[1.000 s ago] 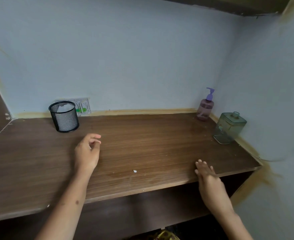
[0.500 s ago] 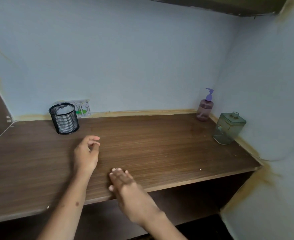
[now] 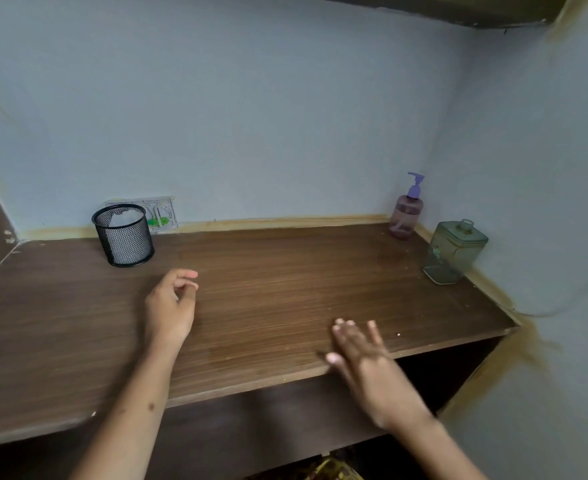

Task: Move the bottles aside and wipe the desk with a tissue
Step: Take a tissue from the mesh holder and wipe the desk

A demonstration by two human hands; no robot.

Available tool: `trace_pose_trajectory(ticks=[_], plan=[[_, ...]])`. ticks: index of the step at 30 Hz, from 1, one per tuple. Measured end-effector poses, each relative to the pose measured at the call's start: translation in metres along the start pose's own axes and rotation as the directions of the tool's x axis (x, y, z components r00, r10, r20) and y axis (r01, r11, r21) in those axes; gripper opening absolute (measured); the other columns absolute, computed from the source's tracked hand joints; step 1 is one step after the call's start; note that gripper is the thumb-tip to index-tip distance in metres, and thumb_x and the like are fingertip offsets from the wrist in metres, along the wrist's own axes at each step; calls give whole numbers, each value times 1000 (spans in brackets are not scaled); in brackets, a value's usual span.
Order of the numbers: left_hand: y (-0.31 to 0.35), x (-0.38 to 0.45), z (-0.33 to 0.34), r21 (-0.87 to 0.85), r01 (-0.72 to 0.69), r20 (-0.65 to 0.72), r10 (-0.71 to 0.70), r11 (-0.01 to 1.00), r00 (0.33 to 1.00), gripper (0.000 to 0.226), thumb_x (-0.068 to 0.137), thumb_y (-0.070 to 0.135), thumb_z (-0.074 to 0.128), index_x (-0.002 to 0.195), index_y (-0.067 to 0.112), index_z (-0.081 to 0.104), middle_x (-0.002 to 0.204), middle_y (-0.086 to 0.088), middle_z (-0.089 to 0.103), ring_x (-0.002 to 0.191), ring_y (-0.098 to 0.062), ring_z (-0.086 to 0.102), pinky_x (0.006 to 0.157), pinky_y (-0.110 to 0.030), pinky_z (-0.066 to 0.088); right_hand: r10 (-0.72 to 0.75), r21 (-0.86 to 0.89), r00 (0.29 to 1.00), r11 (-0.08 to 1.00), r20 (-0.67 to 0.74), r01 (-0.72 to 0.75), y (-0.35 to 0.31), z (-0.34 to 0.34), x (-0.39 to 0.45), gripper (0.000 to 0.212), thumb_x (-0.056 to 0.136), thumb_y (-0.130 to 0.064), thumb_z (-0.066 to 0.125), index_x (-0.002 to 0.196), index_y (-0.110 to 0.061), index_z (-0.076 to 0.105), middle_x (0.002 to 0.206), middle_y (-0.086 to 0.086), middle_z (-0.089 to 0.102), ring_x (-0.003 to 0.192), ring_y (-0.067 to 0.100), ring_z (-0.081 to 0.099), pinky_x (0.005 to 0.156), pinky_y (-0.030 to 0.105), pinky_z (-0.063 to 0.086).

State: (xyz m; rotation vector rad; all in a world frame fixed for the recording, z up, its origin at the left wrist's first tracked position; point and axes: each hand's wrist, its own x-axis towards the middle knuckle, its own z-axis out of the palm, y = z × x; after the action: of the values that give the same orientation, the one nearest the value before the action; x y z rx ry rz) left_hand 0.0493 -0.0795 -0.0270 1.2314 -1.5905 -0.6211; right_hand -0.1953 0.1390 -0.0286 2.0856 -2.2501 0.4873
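Observation:
The brown wooden desk (image 3: 285, 271) runs along a blue wall. A pink pump bottle with a purple top (image 3: 406, 216) stands in the back right corner. A square green glass bottle (image 3: 455, 252) stands just in front of it by the right wall. My left hand (image 3: 171, 306) rests on the desk left of centre, its fingers loosely curled and holding nothing. Blurred by motion, my right hand (image 3: 361, 355) lies flat with fingers spread at the desk's front edge, right of centre. Something white, perhaps a tissue (image 3: 123, 216), sits inside the black mesh cup (image 3: 124, 239).
The mesh cup stands at the back left, in front of a wall socket plate (image 3: 162, 216). A tiny white speck (image 3: 399, 335) lies near the front right edge. A dark shelf (image 3: 458, 8) hangs overhead. Walls close off the desk's back and right sides.
My right hand swept left along the front edge to the desk's middle, then back toward the right. A white speck near the middle front is gone. My left hand barely moved.

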Motion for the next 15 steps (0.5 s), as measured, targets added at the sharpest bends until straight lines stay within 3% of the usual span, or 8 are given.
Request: trace_pose_trajectory(ticks=[3,5,8,12,15], plan=[[0,1,0,-12,5,-2,-5,1000,1000,27,83,-4,54,91,21,64,83,-2,70,67,-27,60,69,-30,42,163,-73,987,984,-12,-164,52,-18,-8,103,80,-75,-14,148,-12,31,156,1,29,144,4,14,114,17,-18],[1,1,1,-17,3,-2,-3,1000,1000,26,84,-3,55,92,20,63,83,-3,70,69,-28,60,70,-31,42,255,-62,967,965,6,-255,71,-30,-16,91,85,-71,-5,150,-16,27,157,-4,24,139,-4,4,113,16,-15],[2,0,1,-11,11,-1,-11,1000,1000,25,85,-3,55,93,18,64,83,-2,70,67,-27,58,70,-29,40,315,-14,949,949,16,-315,73,-34,-25,56,100,-40,28,150,-16,25,159,-4,21,139,-4,3,114,16,-6],[5,-2,0,3,18,-2,-18,1000,1000,24,85,-2,55,93,19,64,83,-1,69,68,-25,58,71,-29,39,327,6,944,945,-41,-327,71,-22,-30,51,101,-4,40,149,-9,25,158,-1,20,147,11,13,113,15,-1],[5,-2,0,-5,21,-3,-21,1000,1000,24,85,-3,55,94,17,64,84,-3,70,68,-26,58,70,-29,40,351,57,936,936,-38,-348,62,-20,-28,49,104,-13,33,151,-9,21,157,-5,15,149,14,8,115,18,-2]])
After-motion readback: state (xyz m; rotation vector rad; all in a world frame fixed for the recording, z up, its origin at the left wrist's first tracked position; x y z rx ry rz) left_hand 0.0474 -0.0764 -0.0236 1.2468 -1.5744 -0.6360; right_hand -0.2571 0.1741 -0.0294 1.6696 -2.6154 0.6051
